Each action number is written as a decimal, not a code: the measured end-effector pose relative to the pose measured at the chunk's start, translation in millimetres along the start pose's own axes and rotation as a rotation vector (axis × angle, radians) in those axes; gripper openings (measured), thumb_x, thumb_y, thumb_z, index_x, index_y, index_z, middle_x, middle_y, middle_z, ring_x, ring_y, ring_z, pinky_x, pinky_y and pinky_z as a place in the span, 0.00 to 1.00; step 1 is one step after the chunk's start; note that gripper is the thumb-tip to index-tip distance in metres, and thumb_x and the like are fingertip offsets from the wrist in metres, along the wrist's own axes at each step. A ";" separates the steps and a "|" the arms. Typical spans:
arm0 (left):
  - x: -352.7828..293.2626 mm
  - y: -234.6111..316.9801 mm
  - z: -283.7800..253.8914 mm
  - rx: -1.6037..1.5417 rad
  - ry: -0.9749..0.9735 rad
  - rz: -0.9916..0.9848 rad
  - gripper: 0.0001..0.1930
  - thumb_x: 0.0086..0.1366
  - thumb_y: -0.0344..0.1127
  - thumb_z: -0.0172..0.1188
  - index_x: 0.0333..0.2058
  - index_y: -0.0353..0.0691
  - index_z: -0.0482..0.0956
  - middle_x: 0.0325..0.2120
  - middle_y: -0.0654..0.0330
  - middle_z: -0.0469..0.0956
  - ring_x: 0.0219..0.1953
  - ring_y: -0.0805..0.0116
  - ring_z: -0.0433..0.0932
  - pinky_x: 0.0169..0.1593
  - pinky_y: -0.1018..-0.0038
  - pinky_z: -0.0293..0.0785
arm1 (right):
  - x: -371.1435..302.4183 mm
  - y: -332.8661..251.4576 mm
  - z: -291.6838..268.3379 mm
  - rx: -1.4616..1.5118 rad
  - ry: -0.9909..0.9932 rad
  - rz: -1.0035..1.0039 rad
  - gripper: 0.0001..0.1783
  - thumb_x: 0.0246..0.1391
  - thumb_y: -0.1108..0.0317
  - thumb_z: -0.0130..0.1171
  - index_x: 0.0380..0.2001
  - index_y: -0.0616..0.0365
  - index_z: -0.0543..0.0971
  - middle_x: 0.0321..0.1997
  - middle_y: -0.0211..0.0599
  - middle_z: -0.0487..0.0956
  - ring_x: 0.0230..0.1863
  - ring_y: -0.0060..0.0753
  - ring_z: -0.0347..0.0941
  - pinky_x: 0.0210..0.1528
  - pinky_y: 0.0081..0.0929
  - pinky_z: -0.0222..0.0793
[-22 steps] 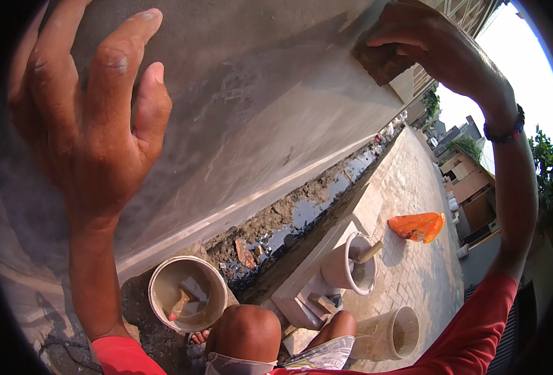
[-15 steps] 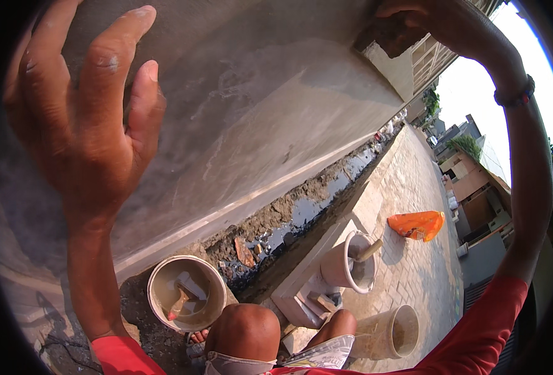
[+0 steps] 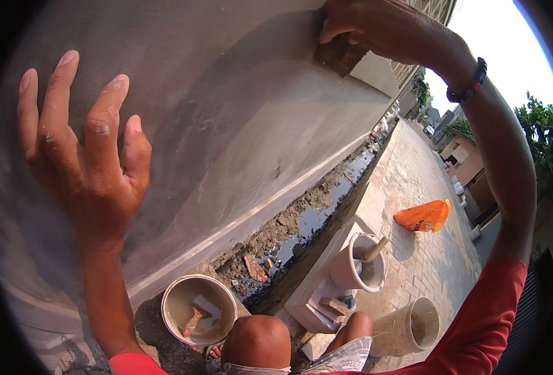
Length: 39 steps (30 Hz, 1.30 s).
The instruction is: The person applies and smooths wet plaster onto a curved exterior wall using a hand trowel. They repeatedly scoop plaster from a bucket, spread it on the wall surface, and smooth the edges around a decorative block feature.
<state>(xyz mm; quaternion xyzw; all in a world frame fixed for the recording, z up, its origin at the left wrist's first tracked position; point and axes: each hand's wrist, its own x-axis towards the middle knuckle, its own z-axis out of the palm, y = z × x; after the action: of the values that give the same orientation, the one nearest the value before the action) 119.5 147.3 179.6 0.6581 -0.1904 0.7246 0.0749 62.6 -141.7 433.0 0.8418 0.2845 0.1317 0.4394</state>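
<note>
A grey plastered wall (image 3: pixel 226 137) fills the left and upper part of the view. In front of it my left hand (image 3: pixel 92 162) is raised with fingers spread, holding nothing. Whether its fingertips touch the wall I cannot tell. At the upper middle my right hand (image 3: pixel 383 25) grips a dark brown, rough-edged flat block (image 3: pixel 342 55) against the wall surface. My palm and fingers hide part of the block, and I cannot make out its material. Damp, darker plaster shows around and below it.
A drain channel (image 3: pixel 301 225) with dark water runs along the wall's foot. Below stands a bucket (image 3: pixel 170 312) of murky water with a brush (image 3: pixel 193 322) in it. Two more buckets, one pale (image 3: pixel 339 269) and one translucent (image 3: pixel 383 334), and an orange bag (image 3: pixel 423 215) stand on the right.
My right hand and the block have shifted left and slightly down over the wall. My left hand sits lower in view, its fingers still spread. The view has moved a little.
</note>
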 end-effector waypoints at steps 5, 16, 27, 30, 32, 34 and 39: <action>2.0 21.3 2.9 -0.058 0.015 -0.039 0.18 0.61 0.35 0.60 0.50 0.47 0.76 0.58 0.54 0.66 0.65 0.44 0.59 0.64 0.54 0.61 | -24.8 49.7 -30.3 0.083 0.085 0.039 0.14 0.55 0.73 0.53 0.44 0.54 0.81 0.45 0.38 0.79 0.47 0.35 0.73 0.51 0.29 0.69; 6.7 12.9 -6.8 0.009 0.007 -0.035 0.17 0.60 0.35 0.60 0.49 0.48 0.76 0.59 0.55 0.65 0.65 0.44 0.58 0.63 0.54 0.62 | -53.0 14.4 17.4 0.416 0.784 0.680 0.18 0.54 0.73 0.54 0.50 0.58 0.77 0.38 0.40 0.80 0.36 0.27 0.76 0.38 0.25 0.71; 5.7 17.7 -0.4 -0.009 0.029 -0.044 0.17 0.60 0.35 0.58 0.49 0.48 0.76 0.59 0.54 0.65 0.66 0.42 0.57 0.65 0.54 0.59 | -33.3 -72.4 125.5 0.460 1.147 0.856 0.20 0.47 0.73 0.62 0.48 0.57 0.79 0.41 0.42 0.78 0.35 0.37 0.77 0.42 0.30 0.73; 5.8 19.9 -0.8 -0.013 0.025 -0.043 0.17 0.60 0.35 0.58 0.49 0.47 0.76 0.60 0.54 0.64 0.66 0.42 0.56 0.65 0.54 0.58 | -50.4 -92.3 153.7 0.486 1.083 0.857 0.21 0.48 0.73 0.62 0.48 0.57 0.79 0.38 0.40 0.78 0.32 0.32 0.75 0.40 0.29 0.73; 5.2 19.9 -0.7 -0.007 0.021 -0.044 0.17 0.60 0.34 0.58 0.49 0.47 0.76 0.60 0.54 0.64 0.66 0.42 0.56 0.65 0.54 0.58 | -64.8 -95.8 152.4 0.549 1.039 0.905 0.21 0.48 0.73 0.62 0.48 0.56 0.79 0.37 0.39 0.78 0.32 0.30 0.74 0.40 0.28 0.72; 5.0 18.6 -0.4 0.002 0.024 -0.042 0.17 0.59 0.34 0.58 0.49 0.47 0.76 0.60 0.54 0.64 0.66 0.42 0.56 0.65 0.54 0.58 | -64.6 -91.9 146.8 0.588 1.064 0.918 0.21 0.48 0.73 0.62 0.48 0.56 0.80 0.35 0.38 0.78 0.31 0.28 0.74 0.39 0.28 0.72; 5.8 19.1 1.2 0.007 0.039 -0.048 0.17 0.60 0.34 0.58 0.49 0.47 0.76 0.59 0.54 0.64 0.66 0.42 0.56 0.64 0.54 0.58 | -43.6 -77.0 115.7 0.507 1.127 0.830 0.21 0.47 0.74 0.61 0.48 0.56 0.80 0.34 0.40 0.78 0.30 0.32 0.74 0.39 0.29 0.72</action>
<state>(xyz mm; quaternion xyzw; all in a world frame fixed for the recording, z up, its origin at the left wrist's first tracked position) 113.1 128.5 181.9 0.6485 -0.1708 0.7359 0.0936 54.2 -209.7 304.6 0.7605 0.1472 0.6289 -0.0668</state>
